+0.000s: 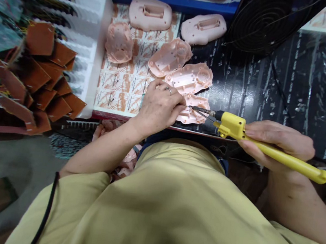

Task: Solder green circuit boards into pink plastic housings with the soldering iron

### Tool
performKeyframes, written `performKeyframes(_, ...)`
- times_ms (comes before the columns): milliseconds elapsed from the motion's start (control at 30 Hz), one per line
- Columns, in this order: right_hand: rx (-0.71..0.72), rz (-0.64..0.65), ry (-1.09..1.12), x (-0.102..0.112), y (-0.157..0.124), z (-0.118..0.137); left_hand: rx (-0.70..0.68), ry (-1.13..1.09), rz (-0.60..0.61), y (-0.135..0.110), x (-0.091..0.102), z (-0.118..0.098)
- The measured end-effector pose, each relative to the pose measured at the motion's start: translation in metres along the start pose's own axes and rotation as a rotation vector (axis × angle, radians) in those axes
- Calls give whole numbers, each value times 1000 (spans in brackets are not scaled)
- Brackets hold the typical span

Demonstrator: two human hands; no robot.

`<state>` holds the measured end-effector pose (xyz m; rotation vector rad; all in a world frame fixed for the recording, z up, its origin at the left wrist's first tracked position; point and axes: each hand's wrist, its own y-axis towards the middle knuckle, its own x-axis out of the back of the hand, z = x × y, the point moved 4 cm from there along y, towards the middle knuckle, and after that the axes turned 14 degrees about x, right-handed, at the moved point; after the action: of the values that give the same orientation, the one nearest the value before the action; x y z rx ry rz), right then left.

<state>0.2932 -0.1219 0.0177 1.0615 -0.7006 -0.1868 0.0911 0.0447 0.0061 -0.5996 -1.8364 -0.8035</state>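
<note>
My right hand (280,142) is closed around a yellow soldering iron (233,127) with a thin metal feed tube beside its tip. The tip meets the nearest pink plastic shell (196,117), which lies with its hollow side up at the table's front edge. Over the left end of that shell is my left hand (161,103), its fingers bent and pinched together; what they grip is hidden. Just beyond lie a second pink shell half (190,79) and a third shell half (170,57), both hollow side up.
Farther back sit two pink housings with slots (150,14) and a smaller shell (119,43). On the left, brown circuit boards (36,75) are piled beside a white foam tray (93,45) with wires. A black fan (265,22) stands at the back right.
</note>
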Motion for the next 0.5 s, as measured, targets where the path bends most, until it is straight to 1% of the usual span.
performKeyframes(200, 57, 80, 22, 5, 11, 0, 10, 10, 15, 2, -1, -1)
performKeyframes(233, 56, 60, 21, 8, 11, 1, 11, 5, 19, 2, -1, -1)
performKeyframes(267, 40, 6, 11, 12, 10, 2, 10, 0, 22, 2, -1, -1)
performKeyframes(333, -26, -150, -40, 22, 4, 1, 5, -9, 26, 2, -1, -1)
performKeyframes(367, -53, -198, -67, 25, 0, 1, 1, -13, 28, 2, -1, -1)
performKeyframes(400, -73, -220, -90, 26, -4, 1, 0, -16, 30, 2, -1, -1)
performKeyframes(467, -111, -179, -117, 24, -12, 1, 4, -17, 33, 3, -1, -1)
performKeyframes(500, -174, -159, -129, 22, -16, -1, 7, -15, 34, 3, 0, -1)
